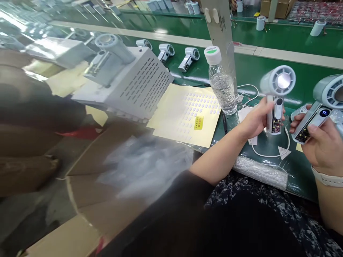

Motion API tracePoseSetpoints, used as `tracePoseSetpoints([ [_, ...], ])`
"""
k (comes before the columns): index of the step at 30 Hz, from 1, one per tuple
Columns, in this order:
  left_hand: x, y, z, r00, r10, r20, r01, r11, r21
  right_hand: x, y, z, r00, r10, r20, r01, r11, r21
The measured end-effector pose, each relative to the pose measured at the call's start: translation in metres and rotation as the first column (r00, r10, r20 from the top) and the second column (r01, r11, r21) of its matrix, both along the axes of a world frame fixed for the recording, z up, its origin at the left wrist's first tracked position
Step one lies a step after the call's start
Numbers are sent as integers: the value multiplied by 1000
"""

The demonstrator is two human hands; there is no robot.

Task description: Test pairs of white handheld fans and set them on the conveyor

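My left hand [258, 119] is closed around the handle of a pale blue handheld fan [278, 84], held upright. Its handle front is uncovered and shows a circuit board; the fan head is slightly blurred. At the right edge, my right hand [324, 142] grips a second handheld fan [311, 123], tilted, with a lit number display and a bare board on its handle. A white cable [270, 156] lies on the green bench below the two fans. The second fan's head is partly cut off by the frame.
A clear water bottle [223, 89] stands beside a metal post [223, 32]. Left of it lies a yellow sheet with rows of stickers [171, 107], next to a slotted white box [144, 82] with a fan on top. More fans [189, 59] lie behind. Bubble wrap [261, 173] lies along the front edge.
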State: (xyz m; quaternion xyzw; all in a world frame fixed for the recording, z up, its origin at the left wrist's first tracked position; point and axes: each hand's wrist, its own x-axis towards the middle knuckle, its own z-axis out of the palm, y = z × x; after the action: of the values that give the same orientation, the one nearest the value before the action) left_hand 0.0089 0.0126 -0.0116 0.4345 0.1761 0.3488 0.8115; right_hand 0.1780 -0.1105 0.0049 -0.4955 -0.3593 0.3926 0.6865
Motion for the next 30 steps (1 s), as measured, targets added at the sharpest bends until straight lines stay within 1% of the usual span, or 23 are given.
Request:
tracePoseSetpoints([
  [2, 1, -4, 2, 999, -46, 10, 46, 998, 37, -1, 0, 0, 1000, 0, -30, 0, 1000, -7],
  [5, 2, -7, 2, 996, -88, 27, 85, 992, 91, -2, -2, 1, 1000, -3, -16, 4, 1000, 12],
  [7, 3, -7, 1, 995, -92, 23, 89, 990, 111, -4, -3, 2, 1000, -6, 9, 6, 1000, 25],
  [10, 3, -6, 0, 997, -70, -14, 71, 988, 140, -7, -2, 1, 999, -22, 24, 22, 1000, 11],
  [12, 3, -5, 1, 998, -68, -9, 69, 988, 137, -10, 0, -2, 999, -47, 8, 47, 999, -5],
  [16, 2, -6, 4, 992, -115, 53, 111, 991, 68, -12, 2, -7, 996, -88, -12, 88, 996, -25],
  [21, 0, -8, 7, 988, -148, 54, 148, 989, 4, -11, 0, -5, 999, -48, -16, 48, 999, -17],
  [25, 3, -8, 3, 995, -97, -21, 98, 994, 50, -10, -1, -3, 999, -48, -17, 47, 998, -39],
  [30, 6, -5, -5, 992, -129, -11, 129, 988, 89, -9, -2, -3, 999, -44, -11, 44, 998, -50],
])
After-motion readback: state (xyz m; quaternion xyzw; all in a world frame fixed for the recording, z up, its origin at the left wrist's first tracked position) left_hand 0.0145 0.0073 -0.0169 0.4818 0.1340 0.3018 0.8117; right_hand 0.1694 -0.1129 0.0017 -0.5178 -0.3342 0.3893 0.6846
